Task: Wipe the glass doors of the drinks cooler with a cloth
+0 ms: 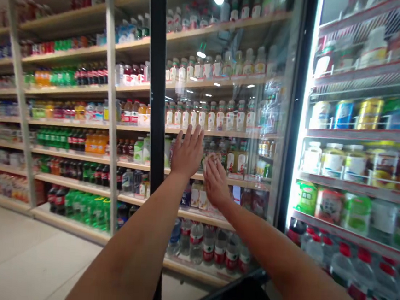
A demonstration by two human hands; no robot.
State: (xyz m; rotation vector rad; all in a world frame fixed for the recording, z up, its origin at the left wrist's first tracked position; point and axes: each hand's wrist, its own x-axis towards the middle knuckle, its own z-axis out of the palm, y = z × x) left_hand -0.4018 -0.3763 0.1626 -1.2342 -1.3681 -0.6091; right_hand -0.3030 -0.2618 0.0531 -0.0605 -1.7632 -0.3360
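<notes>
Both my arms reach forward to a glass door (229, 37) with a black frame, which stands swung out from a lit drinks cooler. My left hand (187, 153) lies flat on the glass, fingers stretched and slightly spread, holding nothing. Just to its right and a little lower, my right hand (217, 181) presses a small, crumpled, pale cloth (214, 158) to the pane. The fingers mostly cover the cloth, so its full shape is hidden. Reflections of the ceiling lights show on the glass.
Through the pane and on the left run wooden shelves (80, 86) packed with bottles. On the right, the open cooler's wire shelves (357, 134) carry cans and bottles, with red-capped bottles (360, 269) at the bottom. Pale floor tiles (22, 251) lie at lower left.
</notes>
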